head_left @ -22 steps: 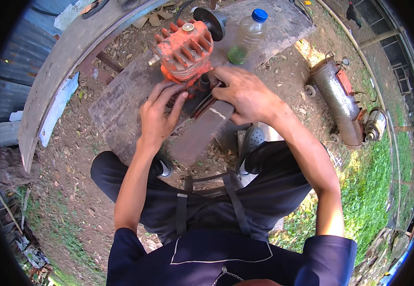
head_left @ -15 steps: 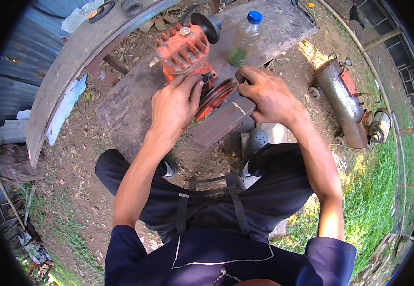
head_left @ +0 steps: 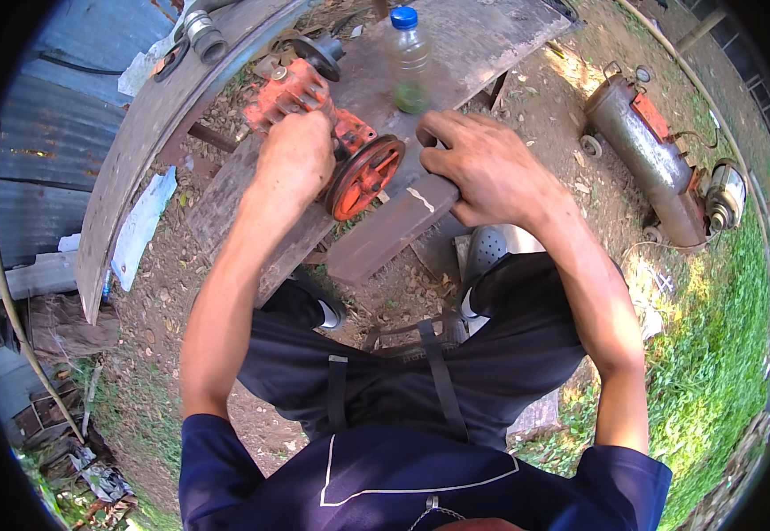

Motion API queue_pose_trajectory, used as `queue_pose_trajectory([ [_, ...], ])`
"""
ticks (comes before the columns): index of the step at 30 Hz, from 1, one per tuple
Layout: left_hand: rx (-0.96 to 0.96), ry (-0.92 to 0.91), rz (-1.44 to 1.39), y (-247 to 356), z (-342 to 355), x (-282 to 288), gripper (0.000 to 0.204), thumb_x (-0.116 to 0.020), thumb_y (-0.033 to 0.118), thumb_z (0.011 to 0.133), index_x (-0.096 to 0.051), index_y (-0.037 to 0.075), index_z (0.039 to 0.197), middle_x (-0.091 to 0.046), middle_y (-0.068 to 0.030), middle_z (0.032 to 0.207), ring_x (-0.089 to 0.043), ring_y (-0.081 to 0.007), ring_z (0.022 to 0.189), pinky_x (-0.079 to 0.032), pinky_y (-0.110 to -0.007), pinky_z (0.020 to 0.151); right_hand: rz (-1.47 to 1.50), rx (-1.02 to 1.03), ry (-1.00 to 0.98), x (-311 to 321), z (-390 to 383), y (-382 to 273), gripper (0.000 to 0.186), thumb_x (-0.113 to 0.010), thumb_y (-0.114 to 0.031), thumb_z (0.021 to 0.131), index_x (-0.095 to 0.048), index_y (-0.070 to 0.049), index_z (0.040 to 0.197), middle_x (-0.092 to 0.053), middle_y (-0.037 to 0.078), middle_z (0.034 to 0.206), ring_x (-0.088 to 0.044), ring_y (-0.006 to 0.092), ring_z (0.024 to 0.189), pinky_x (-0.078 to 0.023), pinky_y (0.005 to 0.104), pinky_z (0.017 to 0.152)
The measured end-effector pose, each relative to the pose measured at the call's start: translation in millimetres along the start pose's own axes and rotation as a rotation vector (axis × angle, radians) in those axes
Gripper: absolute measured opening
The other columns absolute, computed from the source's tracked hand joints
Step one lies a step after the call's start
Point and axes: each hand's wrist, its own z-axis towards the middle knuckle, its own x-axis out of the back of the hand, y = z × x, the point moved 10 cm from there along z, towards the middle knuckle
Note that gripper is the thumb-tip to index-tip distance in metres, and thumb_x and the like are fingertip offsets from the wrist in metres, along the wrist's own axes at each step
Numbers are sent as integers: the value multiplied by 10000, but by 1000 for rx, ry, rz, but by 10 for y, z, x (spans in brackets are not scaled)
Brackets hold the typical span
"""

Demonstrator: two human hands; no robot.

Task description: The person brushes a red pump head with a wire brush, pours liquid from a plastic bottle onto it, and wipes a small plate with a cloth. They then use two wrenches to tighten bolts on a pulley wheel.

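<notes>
The left hand [head_left: 294,159] is clamping its fingers over the orange finned pump [head_left: 301,102] lying on the plank bench [head_left: 482,44], pulley wheel [head_left: 364,177] facing five o'clock; the right hand [head_left: 487,168] is curling on the plank edge. It looks heavy, rigid cast metal, best gripped by the body

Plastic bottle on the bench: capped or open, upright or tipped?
Capped and upright. The plastic bottle stands on the wooden bench with its blue cap on; a little greenish liquid sits at the bottom.

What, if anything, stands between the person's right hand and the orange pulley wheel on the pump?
Nothing visible. The right hand rests on the wooden plank beside the orange pulley wheel, with only bare plank between them. The left hand grips the pump body behind the wheel.
</notes>
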Motion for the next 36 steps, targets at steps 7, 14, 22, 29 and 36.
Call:
queue_pose_trajectory([
  [7, -203, -114, 126, 237, 126, -29, 159, -597, 43, 773, -627, -110, 740, -610, -323, 734, -650, -458, 784, -521, -504, 734, 14, -37, 10, -32, -78, 96, 259, -693, -103, 602, -649, -45, 850, -566, 114, 1050, -589, 286, 1042, -510, 414, 837],
  [14, -196, -53, 48, 214, 43, -64, 207, -567, 59, 784, -596, -120, 685, -590, -342, 707, -636, -479, 731, -518, -509, 690, 0, -70, -27, -64, -71, 160, 288, -691, -104, 612, -662, -38, 891, -570, 122, 1055, -592, 298, 1047, -504, 416, 853],
  [22, -149, 38, -7, 101, -74, -121, 222, -554, 88, 855, -554, -126, 796, -584, -340, 687, -618, -497, 707, -494, -538, 650, -35, -77, -43, -128, -121, 211, 292, -691, -105, 623, -672, -34, 905, -569, 120, 1059, -599, 280, 1050, -489, 424, 867],
  [29, -57, 181, -73, 19, -199, -60, 201, -530, 113, 925, -532, -86, 953, -609, -316, 714, -627, -475, 695, -486, -539, 631, -7, -92, -40, -135, -155, 247, 273, -682, -94, 617, -649, -25, 879, -564, 119, 1049, -597, 288, 1030, -491, 418, 853],
  [36, -11, 231, -137, -98, -282, -10, 175, -549, 133, 947, -581, -36, 982, -635, -259, 709, -648, -432, 681, -495, -495, 631, 10, -62, 11, -142, -147, 233, 239, -659, -86, 598, -590, -6, 812, -554, 134, 1018, -589, 314, 986, -492, 417, 828],
])
